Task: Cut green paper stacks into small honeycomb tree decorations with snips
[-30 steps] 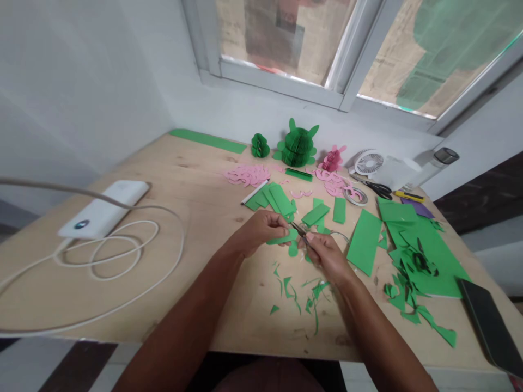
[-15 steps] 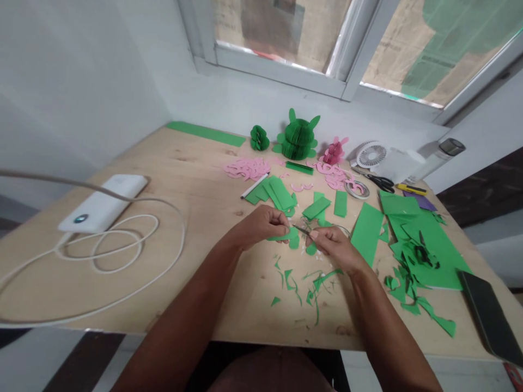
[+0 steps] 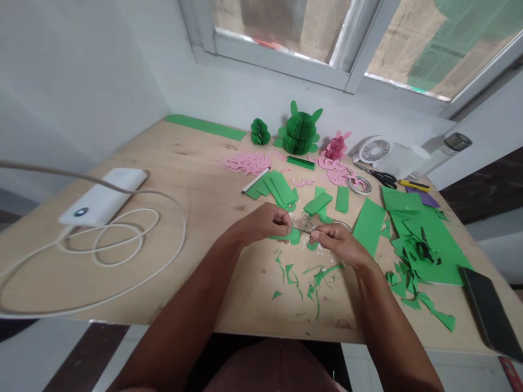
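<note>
My left hand (image 3: 265, 224) is closed, with its fingers pinching a small piece of green paper (image 3: 281, 237) above the middle of the table. From the right, my right hand (image 3: 337, 243) grips a thin metal tool (image 3: 303, 231), its tip reaching to the fingers of my left hand. Whether the tool is tweezers or something similar, I cannot tell. Below both hands lie thin green paper scraps (image 3: 317, 283) and tiny white bits. Just beyond them are green paper strips (image 3: 281, 188) and a white marker (image 3: 255, 181).
Behind stand a large green honeycomb paper figure (image 3: 300, 133) and a smaller pink one (image 3: 336, 146). To the right are small scissors (image 3: 425, 250) on green sheets (image 3: 449, 258) and a dark phone (image 3: 488, 310). A white power bank (image 3: 104, 196) with a looping cable (image 3: 182, 228) occupies the left.
My right hand and the metal tool have shifted slightly, the tool now lying more level. My left hand keeps its pinch on the green paper. The camera view has tilted a little.
</note>
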The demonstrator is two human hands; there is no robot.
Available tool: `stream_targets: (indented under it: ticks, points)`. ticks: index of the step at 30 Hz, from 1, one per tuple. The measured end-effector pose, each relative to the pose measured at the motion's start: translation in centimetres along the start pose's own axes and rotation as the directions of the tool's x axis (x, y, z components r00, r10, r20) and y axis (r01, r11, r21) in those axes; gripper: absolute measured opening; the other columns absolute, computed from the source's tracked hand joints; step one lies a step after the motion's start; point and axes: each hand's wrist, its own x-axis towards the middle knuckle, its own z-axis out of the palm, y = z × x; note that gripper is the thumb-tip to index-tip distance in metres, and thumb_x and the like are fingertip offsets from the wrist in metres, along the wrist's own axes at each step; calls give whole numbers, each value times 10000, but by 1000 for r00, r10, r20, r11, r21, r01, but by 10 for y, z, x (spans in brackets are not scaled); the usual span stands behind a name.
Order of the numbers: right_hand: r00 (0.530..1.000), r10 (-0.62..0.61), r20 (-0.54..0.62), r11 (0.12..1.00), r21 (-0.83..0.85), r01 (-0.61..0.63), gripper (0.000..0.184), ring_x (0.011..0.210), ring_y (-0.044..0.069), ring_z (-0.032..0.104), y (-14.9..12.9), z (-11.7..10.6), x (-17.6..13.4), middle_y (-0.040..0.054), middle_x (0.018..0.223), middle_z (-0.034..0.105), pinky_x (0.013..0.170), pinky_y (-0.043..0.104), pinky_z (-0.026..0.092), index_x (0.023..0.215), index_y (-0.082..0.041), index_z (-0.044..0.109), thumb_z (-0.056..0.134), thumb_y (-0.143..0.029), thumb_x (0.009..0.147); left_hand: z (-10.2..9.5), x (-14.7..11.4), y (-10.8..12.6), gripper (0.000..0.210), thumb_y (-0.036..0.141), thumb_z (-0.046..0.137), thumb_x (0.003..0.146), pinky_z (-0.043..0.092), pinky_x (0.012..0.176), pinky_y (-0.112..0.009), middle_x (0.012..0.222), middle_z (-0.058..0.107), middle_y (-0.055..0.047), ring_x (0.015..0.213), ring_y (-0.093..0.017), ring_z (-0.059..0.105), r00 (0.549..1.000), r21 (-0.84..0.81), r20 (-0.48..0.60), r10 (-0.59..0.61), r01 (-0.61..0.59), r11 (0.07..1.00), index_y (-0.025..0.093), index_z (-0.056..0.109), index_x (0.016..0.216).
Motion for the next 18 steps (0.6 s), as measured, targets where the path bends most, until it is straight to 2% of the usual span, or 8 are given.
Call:
stream_targets:
  ticks: [6,18]
  points:
    - [1000,-1,26,1000,-22,2,453,487,93,231,2,-1,0,-52,495,293,473,254,181,606,-164,663,553,-545,826,-1,1,-1,52,196,647,624,467,562,-234,557,612,6,555,-125,590,999,16,48,12,-12,1000,156,640,592]
    - [998,-11,66,999,-48,14,452,488,89,232,2,-4,0,-54,508,289,471,255,172,586,-158,644,556,-530,827,-2,0,0,56,201,647,621,474,568,-234,558,602,10,545,-113,563,997,24,68,24,-25,999,155,649,591]
